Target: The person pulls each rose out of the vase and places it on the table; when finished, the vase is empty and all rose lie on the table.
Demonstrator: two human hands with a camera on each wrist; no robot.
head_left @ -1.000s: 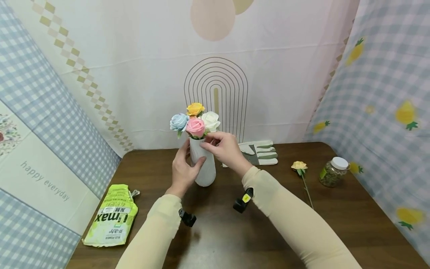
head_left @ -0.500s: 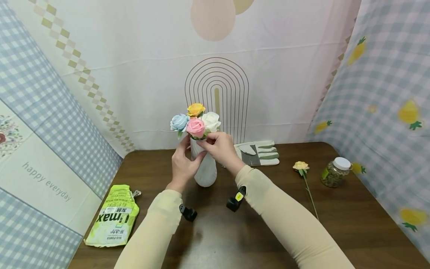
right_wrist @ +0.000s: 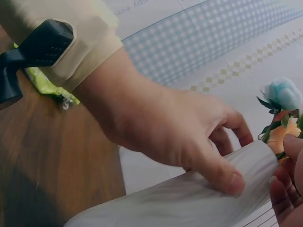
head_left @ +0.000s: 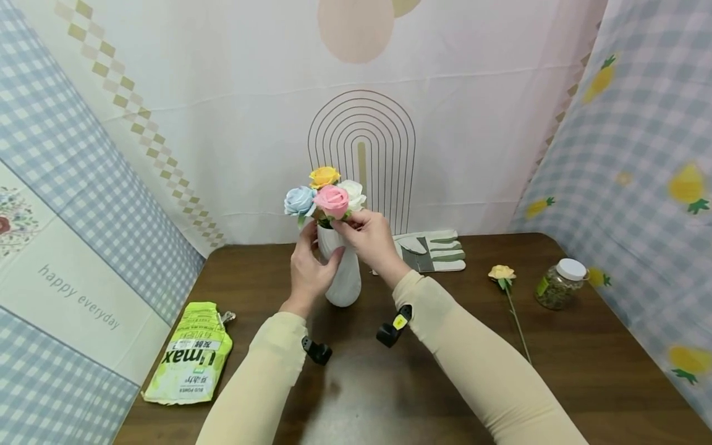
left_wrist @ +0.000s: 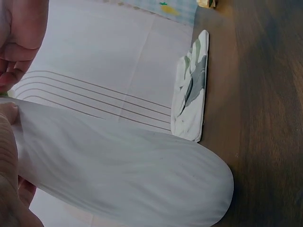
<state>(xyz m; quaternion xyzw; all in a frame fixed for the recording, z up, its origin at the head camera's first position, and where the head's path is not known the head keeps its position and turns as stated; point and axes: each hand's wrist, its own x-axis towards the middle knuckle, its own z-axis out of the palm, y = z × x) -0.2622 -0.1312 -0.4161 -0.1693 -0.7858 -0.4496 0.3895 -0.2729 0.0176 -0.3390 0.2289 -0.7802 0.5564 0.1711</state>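
A white vase stands on the table, holding blue, yellow and white artificial roses. My left hand grips its upper part, thumb in front, as the right wrist view also shows. Just under the bloom of a pink rose, my right hand pinches with thumb and fingers at the vase mouth; the stem is hidden. An orange rose shows beside those fingertips in the right wrist view. In the left wrist view the vase fills the lower part.
A white, green and grey glove lies behind the vase to the right. Farther right are a loose pale yellow rose and a white-lidded jar. A green-and-white bag with a metal clip lies at the left on the brown table.
The pink rose has risen slightly and moved right, now overlapping the white rose. My right hand shifted left toward the flowers, then up a little with it. My left hand keeps its grip on the vase.
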